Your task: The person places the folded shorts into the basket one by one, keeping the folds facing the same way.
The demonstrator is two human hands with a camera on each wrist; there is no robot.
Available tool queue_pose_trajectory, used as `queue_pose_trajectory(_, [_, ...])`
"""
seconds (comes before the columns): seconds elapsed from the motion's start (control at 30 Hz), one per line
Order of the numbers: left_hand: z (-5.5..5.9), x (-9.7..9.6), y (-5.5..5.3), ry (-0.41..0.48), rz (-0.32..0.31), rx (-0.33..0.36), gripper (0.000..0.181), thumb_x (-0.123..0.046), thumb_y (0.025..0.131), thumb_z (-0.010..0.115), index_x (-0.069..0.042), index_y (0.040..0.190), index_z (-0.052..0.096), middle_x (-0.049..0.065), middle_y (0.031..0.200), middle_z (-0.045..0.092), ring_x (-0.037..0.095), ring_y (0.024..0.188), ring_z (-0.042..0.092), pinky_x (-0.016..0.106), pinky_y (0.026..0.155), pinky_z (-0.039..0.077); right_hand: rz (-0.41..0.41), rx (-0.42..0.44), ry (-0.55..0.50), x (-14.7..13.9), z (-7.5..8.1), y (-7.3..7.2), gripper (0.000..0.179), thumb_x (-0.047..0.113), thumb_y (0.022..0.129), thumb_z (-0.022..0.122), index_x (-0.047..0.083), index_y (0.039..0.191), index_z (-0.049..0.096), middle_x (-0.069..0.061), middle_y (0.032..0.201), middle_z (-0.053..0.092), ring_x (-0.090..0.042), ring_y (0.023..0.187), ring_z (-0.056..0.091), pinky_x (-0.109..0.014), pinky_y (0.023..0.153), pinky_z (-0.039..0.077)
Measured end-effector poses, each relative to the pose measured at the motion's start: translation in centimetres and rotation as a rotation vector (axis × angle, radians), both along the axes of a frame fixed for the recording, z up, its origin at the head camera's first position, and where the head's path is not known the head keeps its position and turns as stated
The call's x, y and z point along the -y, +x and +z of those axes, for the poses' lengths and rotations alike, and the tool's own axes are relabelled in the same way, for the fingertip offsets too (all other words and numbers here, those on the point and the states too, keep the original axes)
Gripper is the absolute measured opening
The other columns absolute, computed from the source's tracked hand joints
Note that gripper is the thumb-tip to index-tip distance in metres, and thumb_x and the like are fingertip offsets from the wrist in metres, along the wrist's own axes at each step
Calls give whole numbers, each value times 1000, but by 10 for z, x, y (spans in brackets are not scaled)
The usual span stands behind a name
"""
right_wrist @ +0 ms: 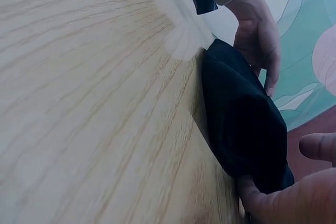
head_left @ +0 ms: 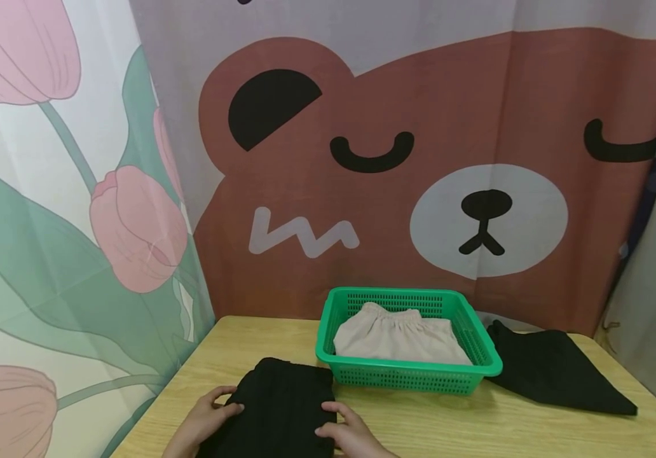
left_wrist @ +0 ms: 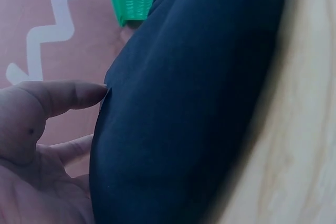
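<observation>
While the left hand (head_left: pixel 205 420) pinches one edge of the black garment (head_left: pixel 282 407), right hand's (head_left: pixel 356 434) thumb and finger touch the opposite edge, can't tell if they're gripping. Garment's on the wooden table (head_left: pixel 511 423), left of the green basket (head_left: pixel 408 379).

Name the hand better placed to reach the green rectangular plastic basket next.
Probably the right hand: it touches the folded black cloth on the side nearer the basket; the left hand touches the opposite side.
</observation>
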State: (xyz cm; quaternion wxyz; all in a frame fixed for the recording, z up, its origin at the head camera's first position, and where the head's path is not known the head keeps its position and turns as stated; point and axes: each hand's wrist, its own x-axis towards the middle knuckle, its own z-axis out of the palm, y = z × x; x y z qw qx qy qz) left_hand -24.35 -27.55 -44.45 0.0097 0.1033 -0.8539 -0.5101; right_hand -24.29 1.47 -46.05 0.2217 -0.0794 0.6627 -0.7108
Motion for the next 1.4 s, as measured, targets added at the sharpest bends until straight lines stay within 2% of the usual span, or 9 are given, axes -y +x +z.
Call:
queue_pose_trajectory(0.17, [-2, 0, 0, 42, -10, -15, 52, -14, 82, 74, 4, 126, 57, 12, 94, 61, 24, 79, 59, 44, 69, 48, 4, -34, 52, 2, 0, -1, 48, 9, 89, 59, -6, 133, 47, -14, 112, 57, -28, 98, 60, -44, 80, 50])
queue_pose_trajectory(0.33, [-4, 2, -1, 74, -32, -24, 53, -9, 82, 73, 5, 129, 55, 14, 95, 61, 25, 80, 60, 44, 70, 49, -2, -45, 57, 5, -1, -1, 48, 8, 88, 60, -7, 132, 47, -14, 109, 57, -28, 97, 61, -45, 80, 51])
queue_pose_trajectory(0.63, [-4, 1, 1, 125, -28, -18, 51, 0, 81, 70, 6, 130, 54, 17, 100, 61, 27, 87, 61, 45, 73, 48, -11, -32, 46, 7, -3, -2, 53, 5, 85, 62, -5, 134, 46, -14, 111, 57, -26, 93, 61, -44, 79, 51])
queue_pose_trajectory(0.9, [-6, 6, 3, 246, -110, -12, 52, -1, 84, 68, 9, 132, 50, 23, 115, 58, 28, 93, 61, 44, 77, 50, -7, -56, 77, 6, -5, -3, 54, 2, 82, 61, -5, 134, 47, -15, 112, 57, -25, 95, 60, -44, 78, 51])
queue_pose_trajectory(1.13, [-5, 7, 5, 320, -135, 26, 53, -2, 86, 66, 9, 134, 47, 27, 119, 55, 28, 93, 61, 44, 78, 50, 13, -33, -11, 5, -3, -4, 58, -3, 81, 60, -6, 137, 45, -12, 110, 58, -26, 90, 64, -40, 76, 53])
queue_pose_trajectory(1.4, [-8, 10, 7, 385, -189, 57, 54, -5, 88, 64, 8, 137, 44, 33, 130, 45, 27, 96, 59, 44, 80, 50, 40, -89, -22, 8, 3, -6, 58, -6, 79, 62, -5, 135, 47, -12, 116, 57, -25, 98, 60, -42, 81, 51])
